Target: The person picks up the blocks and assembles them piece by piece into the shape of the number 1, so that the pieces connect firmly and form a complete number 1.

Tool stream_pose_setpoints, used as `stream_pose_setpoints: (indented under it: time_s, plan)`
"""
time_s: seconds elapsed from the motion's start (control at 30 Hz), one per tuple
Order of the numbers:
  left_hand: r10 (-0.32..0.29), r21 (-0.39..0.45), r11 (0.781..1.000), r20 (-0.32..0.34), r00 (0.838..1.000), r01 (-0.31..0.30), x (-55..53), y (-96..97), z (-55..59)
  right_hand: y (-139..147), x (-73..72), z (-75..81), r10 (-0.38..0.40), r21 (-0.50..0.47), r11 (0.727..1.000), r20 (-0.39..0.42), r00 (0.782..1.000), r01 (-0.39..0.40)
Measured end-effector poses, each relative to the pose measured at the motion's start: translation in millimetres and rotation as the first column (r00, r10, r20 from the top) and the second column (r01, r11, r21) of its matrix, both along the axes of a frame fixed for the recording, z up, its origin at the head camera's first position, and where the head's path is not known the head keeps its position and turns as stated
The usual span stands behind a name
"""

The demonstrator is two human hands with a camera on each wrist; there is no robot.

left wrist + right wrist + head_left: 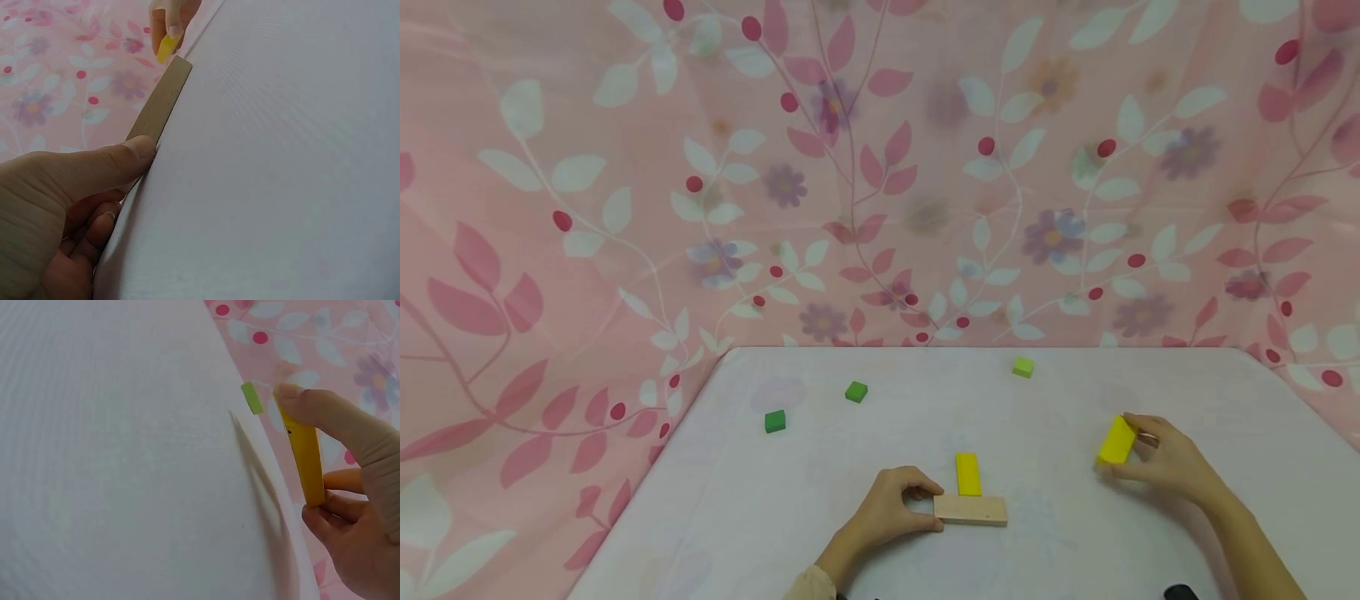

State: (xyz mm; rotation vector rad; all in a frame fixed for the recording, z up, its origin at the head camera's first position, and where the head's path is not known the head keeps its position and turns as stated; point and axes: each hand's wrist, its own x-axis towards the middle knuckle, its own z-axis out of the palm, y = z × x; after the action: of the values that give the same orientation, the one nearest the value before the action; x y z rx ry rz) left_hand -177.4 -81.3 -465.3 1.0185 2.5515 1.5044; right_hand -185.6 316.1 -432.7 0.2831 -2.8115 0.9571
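My left hand (pixel 895 504) pinches the left end of a plain wooden block (pixel 970 510) between thumb and fingers. Just behind that block, a yellow block (pixel 968 474) lies on the table, its near end close to the wood; whether they touch I cannot tell. Off to the right, my right hand (pixel 1168 462) grips a second yellow block (pixel 1117 440) by its two ends, and the block is tilted. The right wrist view shows this yellow block (pixel 305 456) between the thumb above and the fingers below. In the left wrist view the thumb lies on the wooden block (pixel 161 103).
Two green blocks, one at the left (pixel 775 421) and one further back (pixel 856 392), sit on the white-covered table (pixel 715 500). A light green block (pixel 1023 367) is near the back edge. Behind hangs a pink floral cloth (pixel 925 167). A black object (pixel 1181 592) shows at the bottom right.
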Motion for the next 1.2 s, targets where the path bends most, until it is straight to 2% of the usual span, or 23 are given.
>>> stream_pose_setpoints:
  time_s: [0.57,0.83,1.2]
  plan:
    - [0.0,0.001,1.0,-0.012,1.0,0.001,-0.5,-0.7,-2.3,-25.3,-10.5,6.2,0.111,-0.064,0.992,-0.033,0.993,-0.112]
    - [0.003,-0.005,1.0,-0.017,1.0,-0.004,-1.7,-0.7,-1.3,-41.8,-21.8,5.7,0.157,-0.058,0.985,-0.068,0.985,-0.161]
    - [0.006,-0.004,1.0,-0.008,1.0,-0.006,-1.6,-0.1,0.3,-61.4,-31.7,10.1,0.221,-0.067,0.972,-0.053,0.974,-0.225]
